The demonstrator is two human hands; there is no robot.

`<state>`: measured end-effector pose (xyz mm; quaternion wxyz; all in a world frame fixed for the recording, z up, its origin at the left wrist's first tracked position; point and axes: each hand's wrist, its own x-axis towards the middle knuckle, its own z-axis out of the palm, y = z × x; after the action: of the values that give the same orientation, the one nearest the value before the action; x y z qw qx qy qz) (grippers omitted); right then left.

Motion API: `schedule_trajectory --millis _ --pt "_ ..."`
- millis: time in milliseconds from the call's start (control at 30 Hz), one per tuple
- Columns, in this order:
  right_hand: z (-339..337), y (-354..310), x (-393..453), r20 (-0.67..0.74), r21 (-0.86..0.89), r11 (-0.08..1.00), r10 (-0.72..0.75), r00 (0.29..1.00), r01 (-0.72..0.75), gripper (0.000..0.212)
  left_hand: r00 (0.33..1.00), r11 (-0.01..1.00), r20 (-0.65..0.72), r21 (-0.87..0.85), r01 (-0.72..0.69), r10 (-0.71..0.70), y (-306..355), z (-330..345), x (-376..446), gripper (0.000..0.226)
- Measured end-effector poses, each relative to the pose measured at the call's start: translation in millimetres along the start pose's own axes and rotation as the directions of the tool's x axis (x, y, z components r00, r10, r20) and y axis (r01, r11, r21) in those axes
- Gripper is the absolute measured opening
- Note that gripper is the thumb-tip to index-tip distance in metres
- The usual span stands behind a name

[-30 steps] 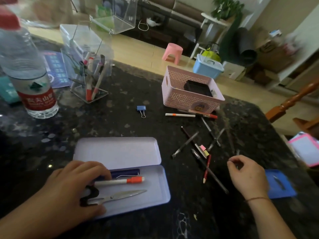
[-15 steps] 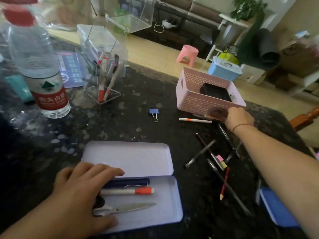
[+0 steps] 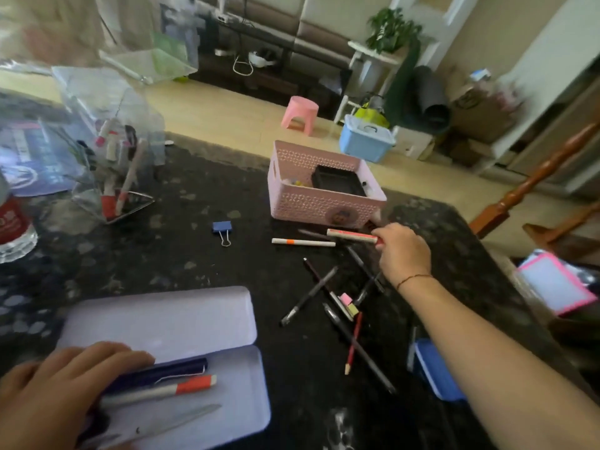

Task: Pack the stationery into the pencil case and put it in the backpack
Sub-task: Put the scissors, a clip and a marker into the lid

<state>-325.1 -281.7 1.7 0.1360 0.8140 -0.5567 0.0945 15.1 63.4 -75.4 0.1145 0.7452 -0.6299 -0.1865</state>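
An open lilac pencil case (image 3: 181, 323) lies at the near left of the dark table. Inside are a dark blue pen (image 3: 168, 371), a white marker with an orange cap (image 3: 181, 387) and scissors (image 3: 181, 417). My left hand (image 3: 55, 394) rests flat on the case's left end. My right hand (image 3: 402, 251) reaches out in front of the pink basket and pinches the end of a pink and white pen (image 3: 350, 235). Several pens and pencils (image 3: 341, 303) lie scattered below it. A white pen (image 3: 302, 242) and a blue binder clip (image 3: 222, 229) lie nearby.
A pink basket (image 3: 311, 203) holds a black box. A clear holder with markers (image 3: 113, 177) and a water bottle (image 3: 9, 228) stand at the left. A blue lid (image 3: 435, 371) lies under my right forearm. The table's right edge drops off by a wooden chair (image 3: 532, 177).
My right hand went from the near pile to the basket's front, then took hold of the pink and white pen's end. My left hand stayed on the case.
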Motion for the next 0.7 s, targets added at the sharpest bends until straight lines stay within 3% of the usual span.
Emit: schedule_trajectory --millis 133,267,367,467,567,700 --pt "-30.9 13.2 -73.2 -0.173 0.278 0.957 0.137 0.975 -0.085 0.026 0.999 0.999 0.001 -0.002 -0.045 0.045 15.9 -10.6 -1.2 0.082" --pt "-53.9 -12.0 -148.7 -0.062 0.548 0.827 0.188 0.980 -0.124 0.027 0.999 0.997 -0.036 0.069 -0.033 0.035 47.3 -35.9 -12.8 0.076" --pt "-67.4 -61.9 -195.6 -0.037 0.647 0.758 -0.077 0.996 0.083 0.026 0.999 0.999 -0.032 0.010 -0.037 0.038 47.6 -34.2 -16.2 0.070" --pt "-62.7 -100.7 -213.4 -0.096 0.603 0.724 -0.350 0.932 0.334 0.025 0.999 0.998 -0.042 -0.050 -0.027 0.025 46.5 -33.7 -20.0 0.064" --pt "-56.2 -121.7 -209.5 -0.122 0.486 0.741 -0.467 0.876 0.464 0.022 0.999 0.996 -0.046 -0.083 -0.019 0.015 41.3 -33.1 -22.7 0.064" --pt "-55.9 -138.1 -205.5 -0.046 0.443 0.763 -0.504 0.862 0.470 0.030 0.999 0.994 -0.041 -0.108 -0.013 0.009 37.4 -34.9 -22.1 0.064"
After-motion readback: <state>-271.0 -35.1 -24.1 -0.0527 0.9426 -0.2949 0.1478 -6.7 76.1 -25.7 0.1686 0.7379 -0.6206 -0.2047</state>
